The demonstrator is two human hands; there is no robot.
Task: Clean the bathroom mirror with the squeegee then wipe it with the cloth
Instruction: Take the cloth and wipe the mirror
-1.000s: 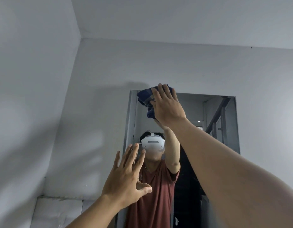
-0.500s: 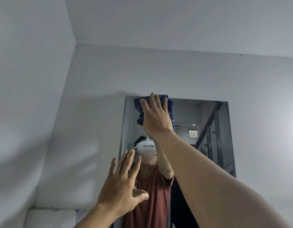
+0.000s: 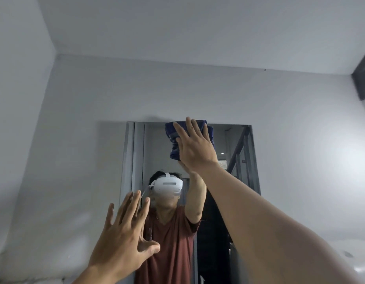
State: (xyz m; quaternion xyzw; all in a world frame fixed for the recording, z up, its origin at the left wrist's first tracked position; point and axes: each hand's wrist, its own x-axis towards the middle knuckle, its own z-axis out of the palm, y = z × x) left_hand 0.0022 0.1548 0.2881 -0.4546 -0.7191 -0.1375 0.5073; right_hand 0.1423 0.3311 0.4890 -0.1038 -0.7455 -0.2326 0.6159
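Observation:
A tall mirror (image 3: 238, 160) hangs on the grey wall ahead. My right hand (image 3: 194, 146) is stretched up and presses a folded dark blue cloth (image 3: 174, 140) flat against the glass near the mirror's top edge, fingers spread over it. My left hand (image 3: 124, 236) is raised lower down by the mirror's left edge, fingers apart, holding nothing. No squeegee is in view.
The mirror reflects a person in a dark red shirt (image 3: 171, 242) with a white headset (image 3: 167, 186), a doorway and a stair railing (image 3: 238, 148). Bare grey walls meet at a corner on the left; a dark opening (image 3: 363, 78) sits at the upper right.
My right hand has slid the cloth rightward along the mirror's top edge, from its left part toward the middle. My left hand stays raised and empty.

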